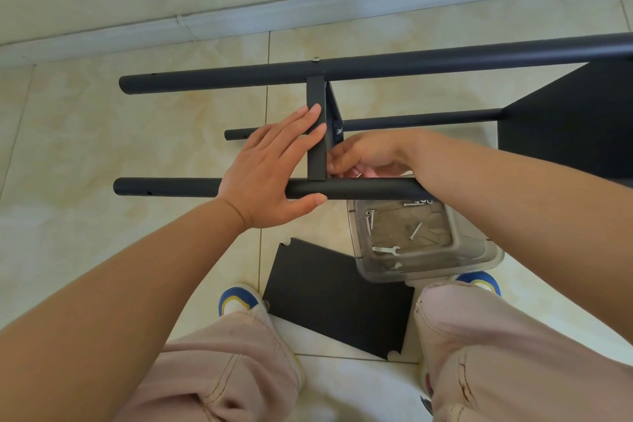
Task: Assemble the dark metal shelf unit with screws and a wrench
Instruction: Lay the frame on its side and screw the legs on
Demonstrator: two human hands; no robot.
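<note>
The dark metal shelf unit (565, 120) lies on its side on the tiled floor (85, 134), its round posts running left to right. One shelf panel (317, 137) stands on edge between the far post (376, 67) and the near post (171, 187), seen almost edge-on; a second, wider panel fills the right side of the view. A thinner-looking lower post (421, 120) runs behind the upright panel, with a screw and nut (338, 131) showing at the panel's corner.

The left hand (274, 168) is spread flat, its straight fingers pressed against the left face of the upright panel and its thumb lying along the near post. The right hand (366, 156) reaches in on the panel's right side with curled fingers at the joint with the near post; it seems to pinch a small bright piece, perhaps a screw, though the fingers hide most of it.

Just below the near post sits a clear plastic tub (479, 257) holding loose screws (415, 230) and a small flat wrench (386, 250). Beside it a spare dark panel (335, 298) lies flat on the floor between the person's shoes and pale trouser legs.
</note>
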